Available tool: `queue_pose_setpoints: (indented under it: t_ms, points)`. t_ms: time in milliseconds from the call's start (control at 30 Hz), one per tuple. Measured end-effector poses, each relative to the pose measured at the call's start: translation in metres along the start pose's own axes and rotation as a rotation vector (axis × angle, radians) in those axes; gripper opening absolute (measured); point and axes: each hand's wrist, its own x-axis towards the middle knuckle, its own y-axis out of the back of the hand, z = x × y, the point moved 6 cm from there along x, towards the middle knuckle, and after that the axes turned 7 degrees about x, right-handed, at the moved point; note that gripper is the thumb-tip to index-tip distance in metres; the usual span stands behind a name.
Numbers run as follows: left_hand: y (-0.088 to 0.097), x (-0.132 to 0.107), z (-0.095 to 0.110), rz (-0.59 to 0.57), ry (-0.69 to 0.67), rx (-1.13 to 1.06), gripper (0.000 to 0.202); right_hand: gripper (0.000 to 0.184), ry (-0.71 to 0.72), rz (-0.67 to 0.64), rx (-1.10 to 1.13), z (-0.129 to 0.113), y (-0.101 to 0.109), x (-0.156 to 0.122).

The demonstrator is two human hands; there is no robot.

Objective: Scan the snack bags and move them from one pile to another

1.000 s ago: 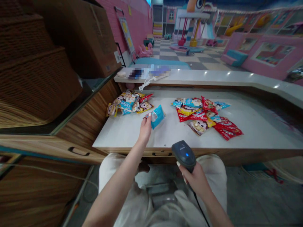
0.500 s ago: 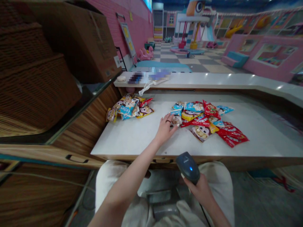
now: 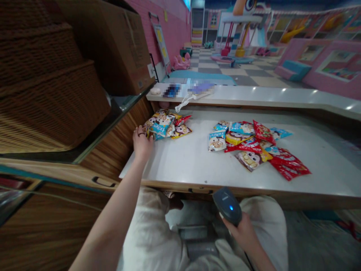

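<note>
My left hand (image 3: pixel 142 143) is at the near-left end of a pile of small snack bags (image 3: pixel 160 128). Its fingers curl over a yellow snack bag there, which is mostly hidden behind them. My right hand (image 3: pixel 244 230) is wrapped round the handle of a dark grey barcode scanner (image 3: pixel 228 206), held over my lap with a blue light lit on top. A second group of snack bags, with red bags (image 3: pixel 290 164), spreads across the right half of the white desk (image 3: pixel 180 165). At that group's left edge lies a blue and white snack bag (image 3: pixel 217 141).
A raised white ledge (image 3: pixel 239 93) runs along the back, carrying a blurred phone (image 3: pixel 171 90), a white cable (image 3: pixel 184 102) and a small white case (image 3: pixel 155 91). On the left stand a wicker basket (image 3: pixel 56 105) and a cardboard box (image 3: pixel 121 49). Drawer handles line the desk front.
My left hand has left the blue and white bag at the right group and moved left onto the left pile. The scanner stays in my right hand. The view has shifted slightly.
</note>
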Motion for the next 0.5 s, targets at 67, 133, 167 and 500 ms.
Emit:
queue_pose_setpoints:
  t_ms: [67, 133, 167, 500]
  points:
    - [0.001, 0.002, -0.005, -0.024, 0.024, -0.028, 0.062, 0.034, 0.001, 0.001, -0.005, -0.004, 0.0, 0.0]
    - [0.009, -0.002, -0.008, -0.005, 0.026, -0.055, 0.055, 0.038, -0.006, 0.034, -0.016, -0.004, 0.002, 0.0]
    - [0.015, -0.007, -0.008, 0.018, 0.021, -0.07, 0.054, 0.04, -0.01, 0.052, -0.023, -0.003, 0.003, 0.0]
    - [0.029, -0.089, 0.01, -0.039, 0.422, -1.068, 0.041, 0.047, -0.01, -0.02, -0.009, -0.008, -0.01, 0.004]
